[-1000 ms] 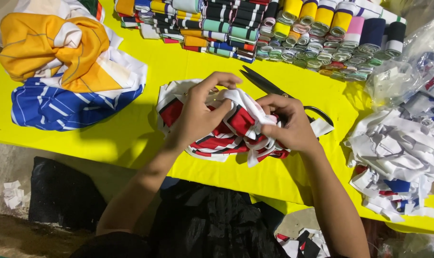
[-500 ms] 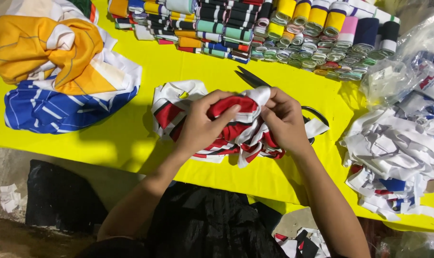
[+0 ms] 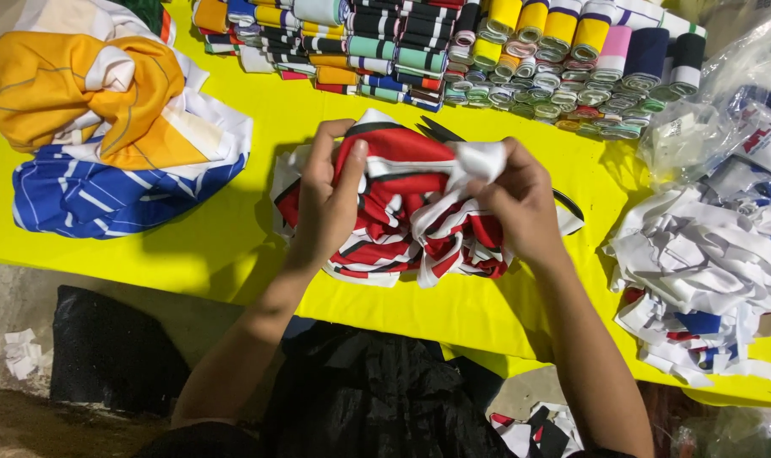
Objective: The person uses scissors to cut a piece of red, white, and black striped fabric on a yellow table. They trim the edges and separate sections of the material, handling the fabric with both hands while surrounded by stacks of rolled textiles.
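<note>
Hands work a crumpled bundle of red, white and black striped fabric (image 3: 402, 212) at the middle of a yellow table (image 3: 258, 110), seen from the head camera. The left hand (image 3: 326, 199) lies over the bundle's left side, fingers curled and clamped on a red fold, thumb pressed along its top. The right hand (image 3: 521, 203) grips the right side, fingertips pinched together on a white strip (image 3: 479, 161) that rises from the pile. Black scissors (image 3: 440, 131) lie on the table just behind the bundle, their blades partly hidden by it; a dark handle loop (image 3: 570, 203) shows past the right wrist.

Rows of rolled and folded striped knit trims (image 3: 453, 51) in many colours line the far edge of the table. At far left sits a heap of orange, white and blue striped cloth (image 3: 114, 136), well apart from the hands. At right, a loose pile of white fabric pieces with red and blue marks (image 3: 708, 271) lies near the right forearm, with clear plastic bags (image 3: 725, 119) behind it. Below the table's near edge, dark cloth (image 3: 385, 399) covers the person's lap, and white paper scraps (image 3: 20, 352) rest on the bare floor at lower left.
</note>
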